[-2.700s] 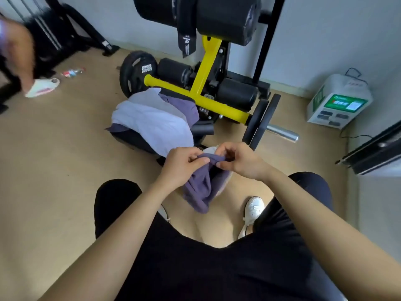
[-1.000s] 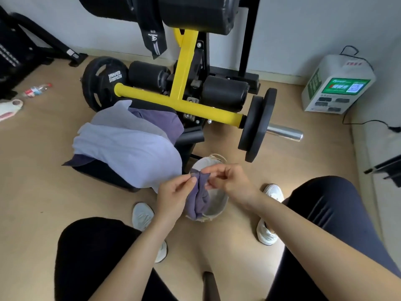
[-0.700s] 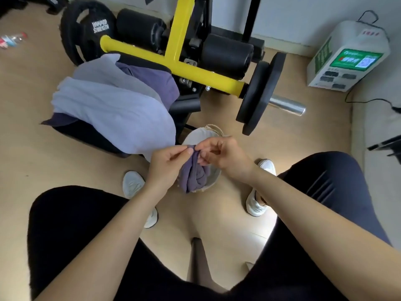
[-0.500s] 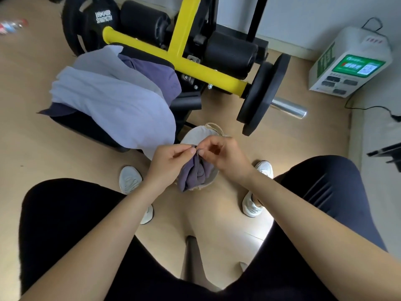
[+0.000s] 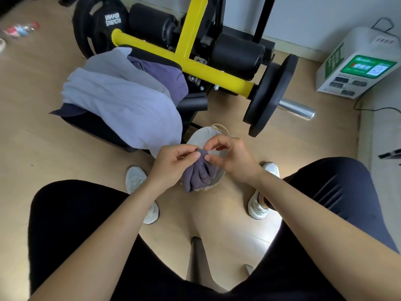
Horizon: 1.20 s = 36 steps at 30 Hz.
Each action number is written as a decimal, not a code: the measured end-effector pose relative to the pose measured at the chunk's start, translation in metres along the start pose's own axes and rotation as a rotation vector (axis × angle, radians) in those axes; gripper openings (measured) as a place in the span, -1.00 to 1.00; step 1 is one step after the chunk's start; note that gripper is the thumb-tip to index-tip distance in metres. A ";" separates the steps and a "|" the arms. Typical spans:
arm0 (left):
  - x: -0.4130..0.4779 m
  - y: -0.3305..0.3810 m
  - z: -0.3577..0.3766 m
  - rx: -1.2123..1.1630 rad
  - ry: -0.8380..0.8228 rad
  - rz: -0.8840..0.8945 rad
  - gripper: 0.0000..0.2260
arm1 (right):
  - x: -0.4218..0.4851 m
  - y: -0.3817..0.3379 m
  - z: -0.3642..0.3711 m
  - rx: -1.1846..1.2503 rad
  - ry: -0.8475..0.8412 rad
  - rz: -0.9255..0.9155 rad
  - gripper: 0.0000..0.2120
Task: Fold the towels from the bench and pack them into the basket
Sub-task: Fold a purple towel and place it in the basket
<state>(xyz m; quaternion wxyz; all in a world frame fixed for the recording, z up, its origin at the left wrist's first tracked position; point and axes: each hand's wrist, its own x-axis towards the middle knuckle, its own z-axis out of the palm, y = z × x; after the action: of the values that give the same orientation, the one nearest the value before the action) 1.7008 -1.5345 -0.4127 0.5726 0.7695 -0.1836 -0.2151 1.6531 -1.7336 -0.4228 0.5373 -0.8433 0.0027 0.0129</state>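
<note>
Since a couple of seconds ago, both hands have carried the towel (image 5: 199, 174) down from my lap, and it now hangs over the basket (image 5: 200, 137) on the floor, just below centre frame. My left hand (image 5: 171, 164) and right hand (image 5: 232, 157) each pinch its top edge between thumb and forefinger, other fingers loosely curled.

It hangs bunched and upright, its long axis running from the pinch down and slightly left in the frame, with the free end at the near rim. I cannot tell whether that end is inside.

If I let go now, I judge the loose bundle may open or flop over the rim onto the floor. The pile (image 5: 121, 98) overhanging the desk (image 5: 91, 127), upper left, could also slide down.
</note>
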 end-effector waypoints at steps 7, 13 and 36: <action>-0.008 0.011 -0.026 -0.064 -0.055 0.089 -0.87 | 0.000 -0.002 0.003 0.038 -0.147 -0.001 -0.87; -0.018 0.019 -0.040 -0.149 -0.006 0.103 -0.88 | 0.002 -0.013 0.012 0.163 -0.151 0.009 -0.88; -0.030 0.012 -0.051 -0.081 0.198 0.076 -0.73 | -0.010 -0.030 0.008 0.265 -0.193 0.102 -0.92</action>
<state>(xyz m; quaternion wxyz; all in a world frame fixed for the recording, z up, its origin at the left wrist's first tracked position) 1.7026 -1.4807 -0.3851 0.6265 0.7555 -0.1466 -0.1235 1.6433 -1.7136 -0.3989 0.6402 -0.7587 -0.0044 0.1205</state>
